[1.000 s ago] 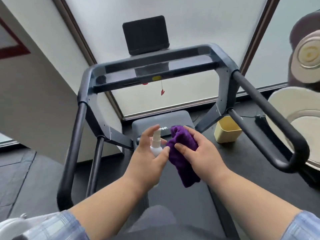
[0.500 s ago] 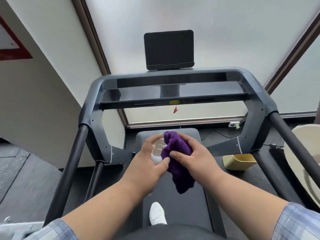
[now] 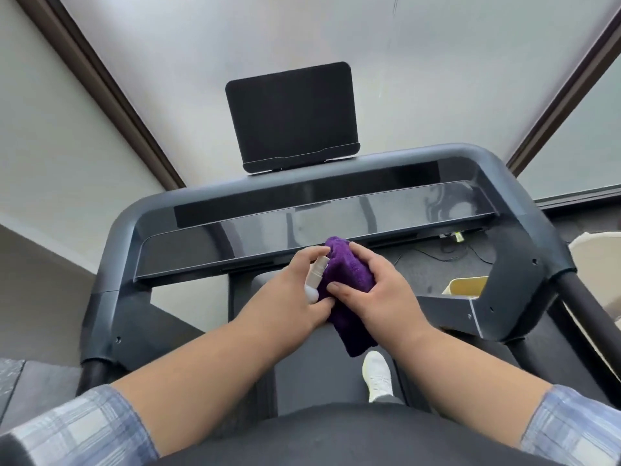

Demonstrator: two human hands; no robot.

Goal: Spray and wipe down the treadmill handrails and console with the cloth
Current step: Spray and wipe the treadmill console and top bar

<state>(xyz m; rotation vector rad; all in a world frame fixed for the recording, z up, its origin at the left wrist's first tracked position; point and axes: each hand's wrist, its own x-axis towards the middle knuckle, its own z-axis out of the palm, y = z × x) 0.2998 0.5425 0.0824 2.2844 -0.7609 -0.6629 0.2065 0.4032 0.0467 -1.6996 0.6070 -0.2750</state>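
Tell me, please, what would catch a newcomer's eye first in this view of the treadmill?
Most striking is the purple cloth at the centre, gripped by the right hand, with the left hand holding a small white spray bottle against it. Behind them spans the glossy dark console, and a black tablet-like screen stands above it against the pale window.

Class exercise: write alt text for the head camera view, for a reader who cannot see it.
Seen from above, a person on a treadmill holds a small white spray bottle in the left hand against a purple cloth gripped by the right hand. Ahead are the glossy console and a dark tablet.
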